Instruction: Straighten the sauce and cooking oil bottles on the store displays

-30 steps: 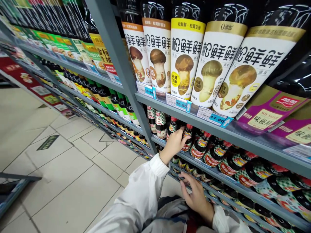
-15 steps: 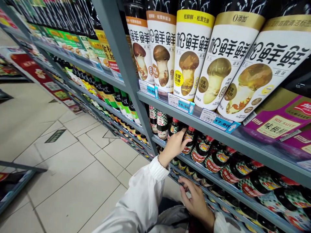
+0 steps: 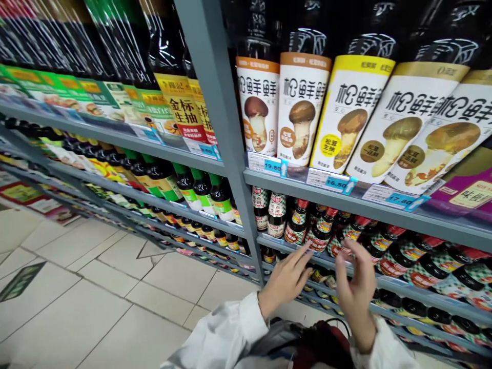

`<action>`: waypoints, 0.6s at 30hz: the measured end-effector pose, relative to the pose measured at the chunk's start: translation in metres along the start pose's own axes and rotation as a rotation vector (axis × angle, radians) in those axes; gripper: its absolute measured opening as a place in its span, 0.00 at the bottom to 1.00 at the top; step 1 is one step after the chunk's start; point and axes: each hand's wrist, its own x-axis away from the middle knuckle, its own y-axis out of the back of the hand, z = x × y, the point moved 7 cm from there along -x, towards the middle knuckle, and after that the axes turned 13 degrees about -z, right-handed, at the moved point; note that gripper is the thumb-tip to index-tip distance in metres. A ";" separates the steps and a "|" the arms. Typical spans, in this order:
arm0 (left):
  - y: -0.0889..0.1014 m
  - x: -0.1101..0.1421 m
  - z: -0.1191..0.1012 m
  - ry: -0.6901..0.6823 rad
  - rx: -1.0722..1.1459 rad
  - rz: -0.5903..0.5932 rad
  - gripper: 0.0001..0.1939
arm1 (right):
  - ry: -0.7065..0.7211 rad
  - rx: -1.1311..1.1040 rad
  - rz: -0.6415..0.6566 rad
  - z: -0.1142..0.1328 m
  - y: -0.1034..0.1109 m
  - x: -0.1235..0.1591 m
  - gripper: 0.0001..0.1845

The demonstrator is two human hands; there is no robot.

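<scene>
Small dark sauce bottles with red caps stand in a row on the second shelf; one such bottle [image 3: 320, 229] is just beyond my left hand [image 3: 288, 277]. That hand is stretched out in front of the shelf edge, fingers extended and nothing held. My right hand [image 3: 357, 282] is raised beside it, thumb and fingers apart and bare. Its fingertips overlap another red-capped bottle [image 3: 351, 230] in view; whether they touch it I cannot tell. Two bottles with pale labels, one a white-labelled bottle [image 3: 277, 215], stand left of the red-capped ones.
Above, the grey shelf [image 3: 292, 179] bears tall white-labelled soy sauce bottles [image 3: 303, 113] and price tags [image 3: 330, 182]. An upright post [image 3: 221, 102] divides the racks. More sauce bottles [image 3: 180, 107] fill the left rack. Tiled floor [image 3: 161, 271] lies below left.
My left hand has come away from a red-capped bottle and drawn back from the shelf. My right hand has risen toward the row. The view has turned left.
</scene>
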 end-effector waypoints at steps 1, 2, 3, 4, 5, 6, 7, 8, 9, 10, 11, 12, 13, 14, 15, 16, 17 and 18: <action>0.004 0.011 0.003 -0.037 -0.010 0.046 0.22 | -0.051 -0.002 -0.005 0.004 -0.006 -0.013 0.22; 0.008 0.021 0.008 -0.069 -0.022 0.086 0.21 | -0.092 0.001 0.003 0.007 -0.013 -0.025 0.21; 0.012 0.029 0.012 -0.099 -0.034 0.117 0.20 | -0.119 0.014 0.012 0.010 -0.020 -0.035 0.21; 0.016 0.036 0.016 -0.128 -0.043 0.141 0.20 | -0.137 0.039 0.024 0.011 -0.028 -0.044 0.21; 0.019 0.042 0.020 -0.154 -0.048 0.162 0.20 | -0.148 0.076 0.031 0.011 -0.035 -0.052 0.22; 0.022 0.047 0.023 -0.177 -0.050 0.179 0.20 | -0.154 0.125 0.036 0.009 -0.042 -0.058 0.22; 0.025 0.051 0.026 -0.195 -0.048 0.193 0.20 | -0.159 0.185 0.043 0.006 -0.048 -0.063 0.23; 0.028 0.053 0.028 -0.210 -0.042 0.202 0.19 | -0.162 0.252 0.056 0.002 -0.054 -0.068 0.24; 0.030 0.055 0.029 -0.221 -0.035 0.209 0.19 | -0.160 0.317 0.072 -0.002 -0.059 -0.073 0.24; 0.032 0.056 0.031 -0.229 -0.027 0.215 0.19 | -0.148 0.372 0.089 -0.005 -0.065 -0.078 0.23; 0.034 0.056 0.031 -0.237 -0.020 0.221 0.19 | -0.123 0.410 0.109 -0.007 -0.071 -0.085 0.23; 0.035 0.057 0.032 -0.245 -0.013 0.226 0.18 | -0.086 0.428 0.132 -0.007 -0.077 -0.093 0.24; 0.036 0.057 0.032 -0.255 -0.007 0.231 0.18 | -0.042 0.432 0.157 -0.006 -0.084 -0.101 0.24; 0.037 0.056 0.032 -0.265 -0.002 0.233 0.18 | 0.005 0.433 0.185 -0.005 -0.091 -0.110 0.25; 0.038 0.055 0.032 -0.274 0.003 0.232 0.18 | 0.049 0.438 0.215 -0.005 -0.099 -0.119 0.26; 0.039 0.053 0.031 -0.282 0.007 0.228 0.18 | 0.086 0.453 0.251 -0.005 -0.107 -0.128 0.26; 0.039 0.051 0.032 -0.283 0.009 0.223 0.18 | 0.118 0.479 0.286 -0.005 -0.114 -0.135 0.26; 0.040 0.048 0.032 -0.280 0.010 0.214 0.18 | 0.146 0.509 0.317 -0.007 -0.121 -0.142 0.25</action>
